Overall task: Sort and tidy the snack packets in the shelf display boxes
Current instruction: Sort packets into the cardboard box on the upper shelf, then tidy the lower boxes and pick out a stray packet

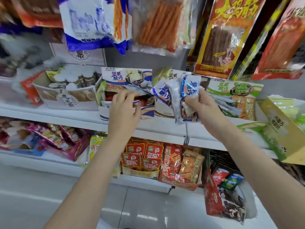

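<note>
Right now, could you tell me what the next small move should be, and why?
Probably pinch out one blue-and-white packet with the left hand, whose fingers already reach into the blue-and-white display box, and add it to the matching bunch of packets gripped in the right hand.

Both arms outstretched — left grip [125, 104] curled, right grip [197, 103] clenched.

Both forearms are bare from the bottom frame edge up to the wrists, no sleeves visible. Left hand [123, 108] and right hand [200, 104] are bare too: no gloves showing, and no rings, watch or bands visible on the sides facing the camera. Relative to the white shelf edge [165, 129], both hands sit just above it.
</note>
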{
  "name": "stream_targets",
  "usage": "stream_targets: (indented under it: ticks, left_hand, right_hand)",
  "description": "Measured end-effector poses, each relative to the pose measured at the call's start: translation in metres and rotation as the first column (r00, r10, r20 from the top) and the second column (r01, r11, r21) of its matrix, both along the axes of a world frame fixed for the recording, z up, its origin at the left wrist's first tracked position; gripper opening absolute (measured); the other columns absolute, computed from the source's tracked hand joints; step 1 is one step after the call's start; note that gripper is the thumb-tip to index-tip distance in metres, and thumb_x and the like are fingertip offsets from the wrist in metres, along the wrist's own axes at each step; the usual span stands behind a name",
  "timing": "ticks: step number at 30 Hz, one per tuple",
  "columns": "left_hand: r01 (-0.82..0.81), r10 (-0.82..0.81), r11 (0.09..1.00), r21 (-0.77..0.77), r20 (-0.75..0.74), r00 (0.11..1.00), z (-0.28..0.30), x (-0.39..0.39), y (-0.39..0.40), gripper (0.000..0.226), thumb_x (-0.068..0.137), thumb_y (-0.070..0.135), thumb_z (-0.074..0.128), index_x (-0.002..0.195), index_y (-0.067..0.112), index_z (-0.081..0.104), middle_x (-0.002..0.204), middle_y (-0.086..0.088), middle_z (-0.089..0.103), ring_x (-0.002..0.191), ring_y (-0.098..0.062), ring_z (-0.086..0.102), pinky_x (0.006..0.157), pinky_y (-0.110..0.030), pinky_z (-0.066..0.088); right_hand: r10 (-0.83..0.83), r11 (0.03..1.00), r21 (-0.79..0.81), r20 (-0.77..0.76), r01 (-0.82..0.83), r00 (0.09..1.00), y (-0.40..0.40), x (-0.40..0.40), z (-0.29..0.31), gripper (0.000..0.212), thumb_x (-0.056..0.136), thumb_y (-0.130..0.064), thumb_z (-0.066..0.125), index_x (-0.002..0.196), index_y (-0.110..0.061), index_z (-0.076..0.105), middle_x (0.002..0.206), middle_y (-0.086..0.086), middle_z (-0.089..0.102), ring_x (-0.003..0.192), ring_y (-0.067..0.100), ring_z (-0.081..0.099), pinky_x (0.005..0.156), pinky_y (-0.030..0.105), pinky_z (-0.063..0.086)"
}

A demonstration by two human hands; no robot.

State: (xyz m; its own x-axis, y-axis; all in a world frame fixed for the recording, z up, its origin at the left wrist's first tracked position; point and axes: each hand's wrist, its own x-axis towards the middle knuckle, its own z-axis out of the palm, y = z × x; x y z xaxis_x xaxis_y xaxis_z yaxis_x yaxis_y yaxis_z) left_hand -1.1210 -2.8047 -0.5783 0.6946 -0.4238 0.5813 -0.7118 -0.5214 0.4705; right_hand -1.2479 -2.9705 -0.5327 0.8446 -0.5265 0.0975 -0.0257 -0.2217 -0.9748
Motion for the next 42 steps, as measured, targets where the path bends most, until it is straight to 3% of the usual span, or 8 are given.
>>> stream_targets:
  ticks: [6, 12, 16, 19, 26, 29, 35, 42]
  left_hand:
    - [-0.083, 0.102, 0.973, 0.215, -0.076, 0.992, -0.006, 0.053, 0.027, 0.038, 0.082, 0.021, 0.066, 0.118, 0.01, 0.06, 0.132, -0.009, 0.05, 0.126, -0.031, 0.038, 0.106, -0.042, 0.027]
    - [-0.041, 0.067, 0.985, 0.169, -0.155, 0.986, -0.003, 0.053, 0.03, 0.015, 0.084, 0.021, 0.064, 0.095, 0.01, 0.064, 0.098, -0.006, 0.064, 0.097, -0.026, 0.055, 0.074, -0.03, 0.038]
    - [-0.089, 0.104, 0.984, 0.153, -0.09, 0.991, -0.003, 0.052, 0.036, 0.013, 0.083, 0.022, 0.065, 0.094, 0.015, 0.065, 0.094, -0.003, 0.065, 0.095, -0.025, 0.055, 0.075, -0.029, 0.031]
    - [-0.21, 0.221, 0.971, 0.115, -0.093, 0.971, 0.001, 0.054, 0.043, 0.028, 0.08, 0.026, 0.069, 0.103, 0.014, 0.058, 0.102, -0.002, 0.063, 0.099, -0.026, 0.054, 0.084, -0.035, 0.031]
    - [-0.011, 0.049, 0.987, 0.16, -0.233, 0.971, 0.002, 0.058, 0.044, 0.074, 0.084, 0.026, 0.064, 0.145, 0.029, 0.021, 0.142, 0.004, 0.042, 0.119, -0.023, 0.05, 0.094, -0.039, 0.041]
    - [-0.056, 0.095, 0.986, 0.156, -0.257, 0.962, 0.004, 0.059, 0.045, 0.058, 0.086, 0.028, 0.062, 0.139, 0.026, 0.036, 0.126, 0.0, 0.058, 0.112, -0.024, 0.054, 0.093, -0.036, 0.042]
    - [-0.108, 0.139, 0.982, 0.153, -0.21, 0.968, -0.001, 0.058, 0.044, 0.031, 0.086, 0.027, 0.061, 0.115, 0.015, 0.059, 0.117, -0.002, 0.06, 0.107, -0.022, 0.054, 0.085, -0.034, 0.04]
    - [0.047, -0.015, 0.944, 0.327, -0.1, 0.995, -0.002, 0.047, 0.032, 0.054, 0.094, 0.035, 0.046, 0.143, 0.034, 0.026, 0.153, 0.011, 0.02, 0.137, -0.013, 0.022, 0.108, -0.031, 0.016]
  right_hand:
    - [0.06, 0.785, -0.605, -0.137, -0.131, 0.989, 0.024, 0.056, 0.013, 0.026, 0.096, -0.015, 0.047, 0.118, -0.004, 0.039, 0.091, 0.01, 0.06, 0.077, 0.022, 0.054, 0.066, 0.031, 0.041]
    - [0.069, 0.781, -0.624, 0.032, -0.035, 0.997, 0.041, 0.1, 0.036, 0.023, 0.094, -0.014, 0.047, 0.113, -0.003, 0.04, 0.093, 0.008, 0.058, 0.078, 0.021, 0.052, 0.058, 0.03, 0.03]
    - [0.161, 0.627, -0.704, -0.301, -0.333, 0.94, 0.049, 0.124, 0.026, 0.02, 0.095, -0.016, 0.046, 0.111, -0.008, 0.038, 0.074, 0.0, 0.05, 0.071, 0.021, 0.05, 0.051, 0.031, 0.025]
    - [0.251, 0.593, -0.638, -0.433, -0.491, 0.866, 0.052, 0.134, 0.014, 0.028, 0.095, -0.018, 0.045, 0.119, -0.004, 0.038, 0.09, 0.011, 0.059, 0.076, 0.022, 0.05, 0.052, 0.03, 0.028]
    - [0.324, 0.572, -0.485, -0.607, -0.661, 0.726, 0.04, 0.145, 0.025, 0.025, 0.096, -0.025, 0.046, 0.12, -0.021, 0.041, 0.096, -0.012, 0.044, 0.088, 0.01, 0.043, 0.06, 0.019, 0.033]
    - [0.283, 0.558, -0.612, -0.495, -0.561, 0.822, 0.041, 0.156, 0.031, 0.021, 0.09, -0.019, 0.057, 0.11, -0.015, 0.056, 0.098, -0.003, 0.056, 0.094, 0.019, 0.053, 0.064, 0.021, 0.033]
    - [-0.1, 0.274, -0.926, -0.296, -0.26, 0.95, 0.047, 0.167, 0.017, 0.029, 0.093, -0.024, 0.048, 0.121, -0.022, 0.053, 0.113, 0.009, 0.061, 0.105, 0.031, 0.055, 0.08, 0.037, 0.044]
    - [-0.063, 0.544, -0.814, -0.28, -0.202, 0.958, 0.039, 0.16, 0.004, 0.035, 0.093, -0.025, 0.047, 0.127, -0.017, 0.055, 0.135, 0.013, 0.041, 0.12, 0.034, 0.035, 0.1, 0.04, 0.031]
